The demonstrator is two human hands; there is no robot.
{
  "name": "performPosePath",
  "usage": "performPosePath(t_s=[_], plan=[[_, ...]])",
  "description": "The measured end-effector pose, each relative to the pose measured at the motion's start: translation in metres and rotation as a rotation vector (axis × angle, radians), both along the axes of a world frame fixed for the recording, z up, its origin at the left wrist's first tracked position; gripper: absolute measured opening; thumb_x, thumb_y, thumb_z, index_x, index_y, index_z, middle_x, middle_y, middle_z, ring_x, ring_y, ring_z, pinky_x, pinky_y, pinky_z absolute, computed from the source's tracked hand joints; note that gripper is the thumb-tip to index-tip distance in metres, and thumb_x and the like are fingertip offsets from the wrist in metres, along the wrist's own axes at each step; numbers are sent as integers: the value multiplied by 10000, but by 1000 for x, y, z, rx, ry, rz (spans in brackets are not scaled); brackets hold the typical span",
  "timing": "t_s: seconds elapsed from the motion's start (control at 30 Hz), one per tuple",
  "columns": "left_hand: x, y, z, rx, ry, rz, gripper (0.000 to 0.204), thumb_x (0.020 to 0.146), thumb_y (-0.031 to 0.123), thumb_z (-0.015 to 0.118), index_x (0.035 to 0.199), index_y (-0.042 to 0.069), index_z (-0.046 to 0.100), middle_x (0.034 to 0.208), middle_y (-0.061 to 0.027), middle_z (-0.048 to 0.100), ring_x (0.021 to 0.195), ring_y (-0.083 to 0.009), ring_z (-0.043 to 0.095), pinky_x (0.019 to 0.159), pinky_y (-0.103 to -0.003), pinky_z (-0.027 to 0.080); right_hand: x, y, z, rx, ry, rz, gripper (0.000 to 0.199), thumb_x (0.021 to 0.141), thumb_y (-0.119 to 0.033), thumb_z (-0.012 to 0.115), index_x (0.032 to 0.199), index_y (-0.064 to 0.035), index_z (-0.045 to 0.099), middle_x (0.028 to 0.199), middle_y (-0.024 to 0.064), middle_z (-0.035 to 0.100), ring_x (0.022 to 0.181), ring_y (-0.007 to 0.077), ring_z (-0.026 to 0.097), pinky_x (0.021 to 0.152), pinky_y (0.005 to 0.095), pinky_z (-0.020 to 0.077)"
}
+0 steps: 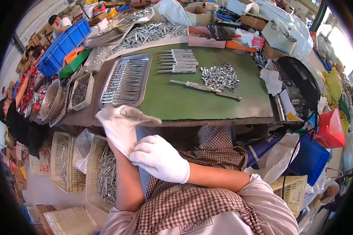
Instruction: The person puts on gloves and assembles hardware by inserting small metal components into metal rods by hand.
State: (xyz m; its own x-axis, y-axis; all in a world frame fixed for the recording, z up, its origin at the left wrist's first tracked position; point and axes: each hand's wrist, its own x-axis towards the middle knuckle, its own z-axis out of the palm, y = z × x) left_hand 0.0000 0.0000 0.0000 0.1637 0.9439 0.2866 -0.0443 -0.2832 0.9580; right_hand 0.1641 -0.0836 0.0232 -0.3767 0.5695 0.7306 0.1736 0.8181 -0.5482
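My left hand (pixel 123 117) is inside a white knit glove, held up in front of the bench's near edge. The loose end of its glove points right and is smeared by motion, so the finger pose is unclear. My right hand (pixel 161 158), also in a white glove, has its fingers closed on the left glove's cuff (pixel 129 147) at the wrist. Behind them on the green mat (pixel 176 107) lie a long metal rod tool (pixel 206 89), a pile of small metal parts (pixel 219 77) and a row of metal tubes with rods (pixel 178 60).
A steel tray (pixel 125 80) of aligned metal rods lies left on the mat. Heaped metal parts (pixel 153 33) and a pink box (pixel 200 37) stand behind. Another glove (pixel 271 80) lies right. Crates (pixel 92 172) of rods stand below left. Other people (pixel 17 113) sit at left.
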Motion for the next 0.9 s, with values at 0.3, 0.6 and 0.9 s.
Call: performPosePath(t_s=[0.3, 0.6, 0.9], plan=[[25, -38, 37, -36, -818, 93, 628, 825, 122, 503, 1441, 58, 400, 1335, -120, 478, 1171, -306, 546, 1131, -567, 433, -12, -11, -12, -149, -74, 157, 193, 882, -145, 678, 1059, -77, 644, 973, 91, 640, 928, 308, 599, 860, 420, 479], [-13, -45, 28, -19, -820, 90, 504, 1013, 252, 504, 1437, -19, 481, 968, -55, 533, 966, -173, 548, 1099, -480, 423, -29, -18, -17, -304, 77, 444, 115, 912, -187, 638, 951, -85, 602, 873, 117, 607, 886, 345, 595, 822, 429, 484], [-13, -40, -9, 86, -257, 616, 448, 1046, 350, 504, 1248, -42, 583, 1120, -121, 594, 1026, -226, 598, 1029, -445, 473, -5, -6, -28, -212, -137, 210, 222, 887, -239, 675, 1040, -88, 621, 867, 120, 654, 834, 336, 657, 766, 442, 527]])
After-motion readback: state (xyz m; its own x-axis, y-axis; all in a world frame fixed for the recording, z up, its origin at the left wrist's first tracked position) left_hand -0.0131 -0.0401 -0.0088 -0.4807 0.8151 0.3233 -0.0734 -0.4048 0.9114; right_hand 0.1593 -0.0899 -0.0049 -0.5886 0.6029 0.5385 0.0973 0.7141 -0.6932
